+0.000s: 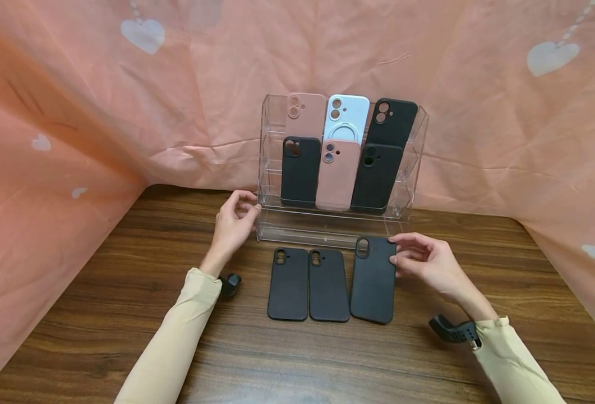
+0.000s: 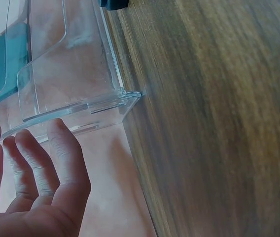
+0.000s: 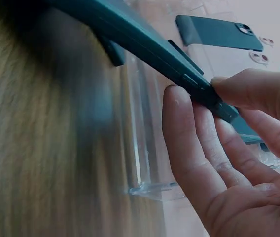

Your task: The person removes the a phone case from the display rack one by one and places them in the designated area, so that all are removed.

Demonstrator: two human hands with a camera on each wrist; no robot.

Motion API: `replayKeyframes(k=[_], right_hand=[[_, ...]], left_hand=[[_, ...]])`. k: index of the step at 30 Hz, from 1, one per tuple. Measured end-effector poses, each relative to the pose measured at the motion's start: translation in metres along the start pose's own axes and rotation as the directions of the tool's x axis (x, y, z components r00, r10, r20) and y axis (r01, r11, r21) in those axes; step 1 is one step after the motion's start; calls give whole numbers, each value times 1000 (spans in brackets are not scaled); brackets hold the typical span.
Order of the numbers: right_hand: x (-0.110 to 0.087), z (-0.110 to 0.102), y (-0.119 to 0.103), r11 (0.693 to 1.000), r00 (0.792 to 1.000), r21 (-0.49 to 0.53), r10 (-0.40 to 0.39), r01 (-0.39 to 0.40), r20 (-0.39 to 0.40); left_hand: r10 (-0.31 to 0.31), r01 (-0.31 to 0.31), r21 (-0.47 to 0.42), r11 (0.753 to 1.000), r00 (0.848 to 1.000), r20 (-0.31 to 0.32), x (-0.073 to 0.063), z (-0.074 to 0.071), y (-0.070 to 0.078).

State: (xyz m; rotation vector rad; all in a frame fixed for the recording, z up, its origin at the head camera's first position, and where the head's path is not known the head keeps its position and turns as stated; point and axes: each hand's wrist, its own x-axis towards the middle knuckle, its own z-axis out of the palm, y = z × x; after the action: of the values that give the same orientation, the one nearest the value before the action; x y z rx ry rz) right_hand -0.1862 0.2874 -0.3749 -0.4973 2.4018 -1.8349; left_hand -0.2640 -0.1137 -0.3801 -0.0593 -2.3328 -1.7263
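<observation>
My right hand [image 1: 430, 266] pinches a black phone case [image 1: 373, 280] by its upper right edge. The right wrist view has this case [image 3: 150, 47] edge-on between thumb and fingers, tilted above the table. Two more black phone cases, a left one [image 1: 288, 285] and a middle one [image 1: 328, 286], lie side by side on the table, camera cutouts upward. At the left side of a clear tiered display stand [image 1: 297, 231], my left hand [image 1: 234, 224] holds the side panel's edge. Up close, the left fingers [image 2: 66, 153] bend along that clear panel [image 2: 81, 109].
On the stand's back tier lean a pink case [image 1: 304, 115], a white case with a ring [image 1: 347, 115] and a black case [image 1: 395, 120]. In front of them stand two black cases and a pink one [image 1: 337, 179]. A pink curtain [image 1: 216, 112] hangs behind the wooden table [image 1: 277, 359].
</observation>
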Motion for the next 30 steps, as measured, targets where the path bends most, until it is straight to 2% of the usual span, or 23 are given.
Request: replayKeyframes(k=[7,12,18,24,30], right_hand=[[-2,6,6,973,999,-224,52,-51,-5],[-2,11,10,944,996,-320,89,-85,-1],[-2,14,13,900,997,-431,80,-66,15],[-1,16,15,900,993,-431,102,-63,67],[1,18,15,890,990,-450,118,-70,80]], left_hand=[[0,0,-9,1000,1000,-4,-1,0,0],[6,-6,-9,1000,1000,-7,0,0,-1],[5,-5,-11,1000,1000,-4,0,0,-1],[3,-3,-8,1000,1000,-2,-1,0,0],[-1,1,-8,1000,1000,-4,-1,0,0]])
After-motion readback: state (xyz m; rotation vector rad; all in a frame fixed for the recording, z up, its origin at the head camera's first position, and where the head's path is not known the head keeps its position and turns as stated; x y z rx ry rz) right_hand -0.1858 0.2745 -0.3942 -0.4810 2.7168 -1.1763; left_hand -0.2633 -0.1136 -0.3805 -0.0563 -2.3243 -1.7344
